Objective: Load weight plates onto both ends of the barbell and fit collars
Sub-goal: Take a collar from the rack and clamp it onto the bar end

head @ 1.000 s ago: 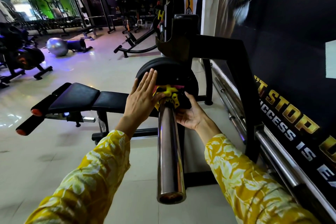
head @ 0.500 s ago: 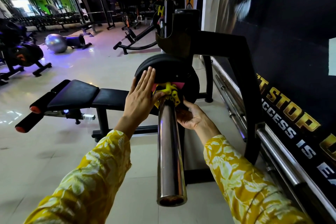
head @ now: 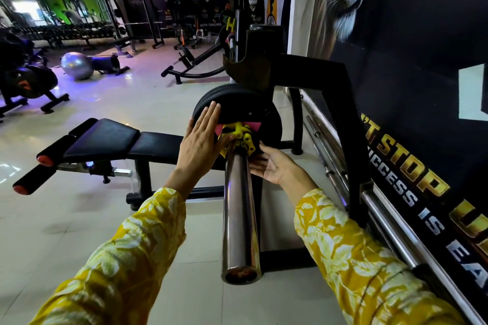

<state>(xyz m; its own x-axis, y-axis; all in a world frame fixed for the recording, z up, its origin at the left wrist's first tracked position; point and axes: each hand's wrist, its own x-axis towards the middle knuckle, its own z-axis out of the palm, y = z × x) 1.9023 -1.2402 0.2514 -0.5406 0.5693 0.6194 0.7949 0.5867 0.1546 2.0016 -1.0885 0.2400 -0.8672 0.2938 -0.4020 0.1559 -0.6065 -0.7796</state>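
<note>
The chrome barbell sleeve [head: 239, 208] points toward me from the black rack [head: 340, 103]. Black weight plates [head: 272, 126] sit on it near the rack. A yellow collar [head: 239, 136] is on the sleeve, right against the plates. My left hand [head: 199, 142] lies flat with fingers spread on the left face of the plates, thumb touching the collar. My right hand [head: 274, 163] is at the collar's lower right side, fingers curled toward it; how firmly it grips the collar is unclear.
A black padded bench [head: 105, 142] stands to the left of the bar. Several spare chrome bars [head: 330, 155] lie along the right wall with the printed banner. A silver exercise ball [head: 76, 64] and other machines stand at the far left.
Both hands have stayed at the collar and plates. The view shifted slightly; my right hand opened a little below the collar.
</note>
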